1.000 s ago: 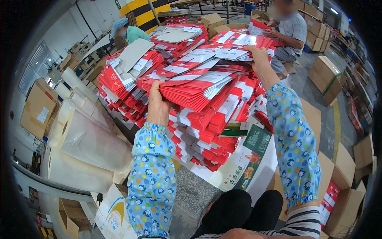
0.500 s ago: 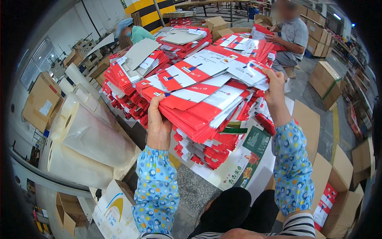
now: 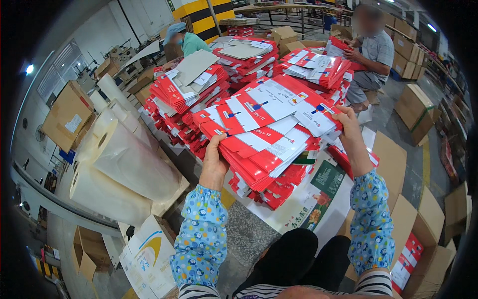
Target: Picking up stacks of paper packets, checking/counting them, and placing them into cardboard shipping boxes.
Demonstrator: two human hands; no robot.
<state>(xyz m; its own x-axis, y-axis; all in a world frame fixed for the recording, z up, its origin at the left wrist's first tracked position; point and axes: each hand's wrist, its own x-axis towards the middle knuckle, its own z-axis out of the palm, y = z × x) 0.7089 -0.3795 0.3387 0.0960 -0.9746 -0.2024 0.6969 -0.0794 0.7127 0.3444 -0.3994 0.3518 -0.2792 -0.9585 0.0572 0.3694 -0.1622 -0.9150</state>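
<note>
A tall pile of flat red-and-white cartons [image 3: 269, 107] stands right before me, its top layers slightly fanned. My left hand [image 3: 215, 162] is closed on the near left edge of the uppermost cartons, thumb on top and fingers hidden beneath. At the right end, my right hand [image 3: 350, 127] grips a white-and-red corner of the same layer. The grasped cartons rest on or just above the pile; the exact gap is hidden. Below them, the lower cartons [image 3: 271, 197] jut out unevenly over a white printed board [image 3: 298, 209] with a green panel.
More carton stacks [image 3: 184, 94] rise behind and left, some topped with grey board. Large rolls of clear film [image 3: 134, 154] stand at left. An open box [image 3: 423, 249] at lower right holds red-and-white cartons. Two people sit beyond the stacks, one [image 3: 376, 55] handling red cartons.
The cartons between my hands sit flatter on the pile, less raised at the near side. The whole view has shifted, so things appear farther right and lower.
</note>
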